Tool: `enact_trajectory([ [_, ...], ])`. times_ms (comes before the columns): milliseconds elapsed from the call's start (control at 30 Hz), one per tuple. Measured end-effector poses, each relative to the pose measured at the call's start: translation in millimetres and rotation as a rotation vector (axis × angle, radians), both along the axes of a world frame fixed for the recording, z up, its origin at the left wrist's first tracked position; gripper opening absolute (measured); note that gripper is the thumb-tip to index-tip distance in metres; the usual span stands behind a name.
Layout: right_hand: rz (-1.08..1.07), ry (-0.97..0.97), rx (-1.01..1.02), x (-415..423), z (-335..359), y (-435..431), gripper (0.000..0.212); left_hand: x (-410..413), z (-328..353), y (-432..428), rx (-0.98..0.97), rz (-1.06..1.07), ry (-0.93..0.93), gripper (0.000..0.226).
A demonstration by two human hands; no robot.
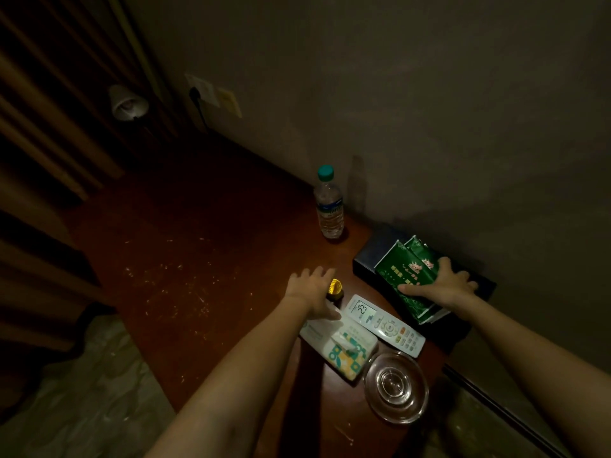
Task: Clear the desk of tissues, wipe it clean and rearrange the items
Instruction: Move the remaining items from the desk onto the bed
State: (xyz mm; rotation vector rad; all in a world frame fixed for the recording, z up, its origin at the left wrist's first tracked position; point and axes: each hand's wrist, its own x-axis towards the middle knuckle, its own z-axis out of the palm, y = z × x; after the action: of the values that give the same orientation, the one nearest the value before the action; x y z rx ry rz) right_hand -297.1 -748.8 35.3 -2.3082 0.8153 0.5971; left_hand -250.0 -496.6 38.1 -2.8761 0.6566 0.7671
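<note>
The dark red wooden desk (185,252) carries pale specks and crumbs across its middle. My right hand (443,284) rests flat with spread fingers on green packets (405,276) that lie on a dark box (367,259) at the right edge. My left hand (312,290) hovers with relaxed fingers beside a small jar with a gold lid (334,287), holding nothing that I can see. Below it lie a tissue pack (344,347) with a patterned wrapper and a white remote control (383,320).
A water bottle (329,206) with a teal cap stands by the wall. A glass ashtray (396,388) sits at the near right edge. A lamp (127,104) and a wall socket (206,90) are at the far corner. Floor lies to the left.
</note>
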Motion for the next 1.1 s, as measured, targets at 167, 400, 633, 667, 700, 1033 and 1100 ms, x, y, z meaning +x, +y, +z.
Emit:
enact_trajectory([
  [167,0.013,-0.058,-0.013,-2.4,-5.3,-1.1,0.109,1.5,0.0,0.3,0.004,-0.008,0.004,0.103],
  [400,-0.071,-0.163,-0.032,-7.2,-1.5,1.8,0.100,1.4,0.5,-1.9,-0.003,-0.019,0.015,0.103],
  [633,-0.136,-0.210,0.018,-22.1,1.1,6.2,0.092,-1.2,-3.9,-0.2,-0.022,-0.071,0.020,0.105],
  [667,-0.149,-0.220,0.043,-25.9,2.1,7.4,0.091,-2.3,-6.0,0.8,-0.030,-0.089,0.039,0.107],
  [700,-0.158,-0.225,0.073,-30.2,2.8,9.4,0.092,-3.9,-9.2,2.3,-0.036,-0.111,0.060,0.108],
  [1033,-0.227,-0.155,0.257,-72.2,-6.4,39.2,0.091,-22.2,-43.4,16.0,0.019,-0.501,0.058,0.118],
  [1100,-0.259,-0.148,0.279,-80.6,-10.3,42.4,0.089,-23.6,-53.3,15.3,0.042,-0.589,0.050,0.124],
])
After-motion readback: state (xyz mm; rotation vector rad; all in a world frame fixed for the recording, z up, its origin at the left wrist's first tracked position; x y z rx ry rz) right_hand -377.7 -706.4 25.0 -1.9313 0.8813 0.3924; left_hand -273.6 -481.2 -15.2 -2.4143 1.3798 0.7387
